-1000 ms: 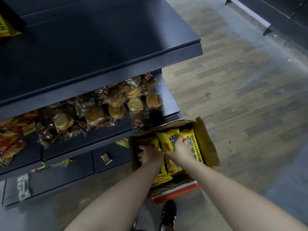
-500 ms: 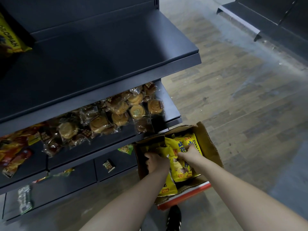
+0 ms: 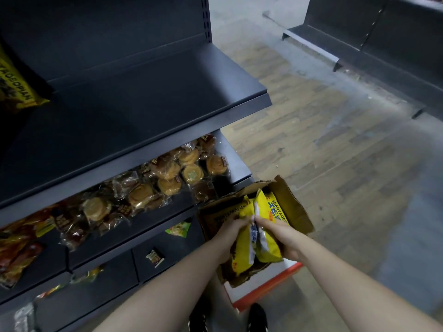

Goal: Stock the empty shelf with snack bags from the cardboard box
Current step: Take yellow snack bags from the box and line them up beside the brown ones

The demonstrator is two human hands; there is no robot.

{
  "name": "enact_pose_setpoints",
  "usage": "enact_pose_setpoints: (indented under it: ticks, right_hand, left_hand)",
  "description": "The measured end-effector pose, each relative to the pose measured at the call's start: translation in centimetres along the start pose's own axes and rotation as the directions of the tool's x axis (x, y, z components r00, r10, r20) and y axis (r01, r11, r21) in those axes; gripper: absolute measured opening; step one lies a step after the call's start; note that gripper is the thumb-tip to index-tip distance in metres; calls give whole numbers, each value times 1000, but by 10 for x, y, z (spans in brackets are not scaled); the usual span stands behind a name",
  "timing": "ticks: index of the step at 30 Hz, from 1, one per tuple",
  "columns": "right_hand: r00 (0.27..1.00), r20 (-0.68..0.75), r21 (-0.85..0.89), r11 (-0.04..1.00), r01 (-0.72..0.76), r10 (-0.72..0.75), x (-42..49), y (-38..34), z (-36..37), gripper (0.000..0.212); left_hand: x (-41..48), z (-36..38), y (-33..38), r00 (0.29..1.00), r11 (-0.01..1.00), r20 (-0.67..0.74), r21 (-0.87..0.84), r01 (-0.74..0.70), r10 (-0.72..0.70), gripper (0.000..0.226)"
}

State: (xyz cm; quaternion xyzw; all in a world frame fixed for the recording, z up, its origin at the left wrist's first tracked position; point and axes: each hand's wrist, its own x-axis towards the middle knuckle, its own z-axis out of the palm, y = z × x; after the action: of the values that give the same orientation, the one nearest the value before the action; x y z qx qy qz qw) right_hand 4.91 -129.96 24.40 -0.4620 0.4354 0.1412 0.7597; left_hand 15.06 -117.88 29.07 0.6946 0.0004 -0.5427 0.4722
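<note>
The cardboard box (image 3: 291, 202) stands open on the floor at the lower right of the dark shelf unit. My left hand (image 3: 230, 232) and my right hand (image 3: 279, 233) press a bundle of yellow snack bags (image 3: 260, 236) between them, lifted partly out of the box. Another yellow bag (image 3: 275, 208) still lies inside, behind the bundle. The dark upper shelf (image 3: 143, 92) is bare except for one yellow snack bag (image 3: 16, 85) at its far left edge.
The shelf below holds several clear-wrapped pastries (image 3: 167, 178) and red packets (image 3: 16, 245). Small packets lie on the lowest shelves (image 3: 154, 257). A red base (image 3: 268, 287) sits under the box. My shoes (image 3: 257, 318) are beside it. Another dark shelf unit (image 3: 383, 49) stands across the wooden floor.
Both hands closed on the yellow bags inside the box, gathered them together and raised them partly out. The view tilted upward, showing more of the upper shelf.
</note>
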Motion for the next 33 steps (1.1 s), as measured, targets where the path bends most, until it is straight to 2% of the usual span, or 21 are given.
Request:
enact_pose_setpoints:
  ticks: [2, 4, 6, 10, 13, 15, 18, 20, 24, 28, 30, 33]
  right_hand:
    - [996, -79, 45, 998, 54, -50, -4, -1, -4, 86]
    - [997, -11, 178, 982, 71, -70, -9, -3, -8, 84]
    - [994, 68, 285, 957, 61, -84, -19, -8, -10, 75]
    - [971, 190, 356, 932, 68, -144, -40, -24, -7, 65]
    - [965, 185, 385, 917, 104, -187, -55, -37, -3, 58]
    - [961, 184, 387, 914, 124, -208, -64, -44, 0, 58]
    - [952, 188, 323, 931, 171, -240, -78, -59, 13, 60]
    - [939, 179, 274, 932, 238, -293, -88, -72, 27, 52]
    - [914, 167, 158, 925, 346, -370, -108, -101, 58, 45]
    - [863, 117, 180, 865, 468, -492, -119, -132, 87, 52]
    - [841, 105, 188, 841, 507, -530, -124, -148, 102, 54]
    - [809, 133, 267, 807, 528, -573, -131, -171, 123, 31]
  left_hand:
    - [-3, 1, 4, 1000, 997, 18, 73, 8, -9, 47]
    - [-7, 2, 11, 1000, 992, -1, 125, 8, -8, 58]
    - [-11, 3, 18, 1000, 992, -14, 124, -7, 9, 59]
    - [-22, 7, 34, 1000, 1000, 16, 14, 2, -2, 67]
    - [-33, 9, 50, 998, 996, 27, -57, -61, 63, 55]
    - [-43, 9, 64, 992, 991, 7, -48, -129, 129, 45]
    - [-61, 7, 83, 977, 977, -20, 41, -211, 212, 61]
    - [-72, 4, 96, 967, 965, -31, 68, -252, 254, 65]
    - [-96, -11, 119, 897, 897, -93, 144, -417, 432, 61]
    - [-120, -28, 146, 823, 828, -134, 205, -522, 552, 60]
    - [-133, -37, 161, 803, 817, -157, 161, -554, 575, 60]
    - [-153, -58, 171, 722, 737, -219, -16, -676, 657, 57]
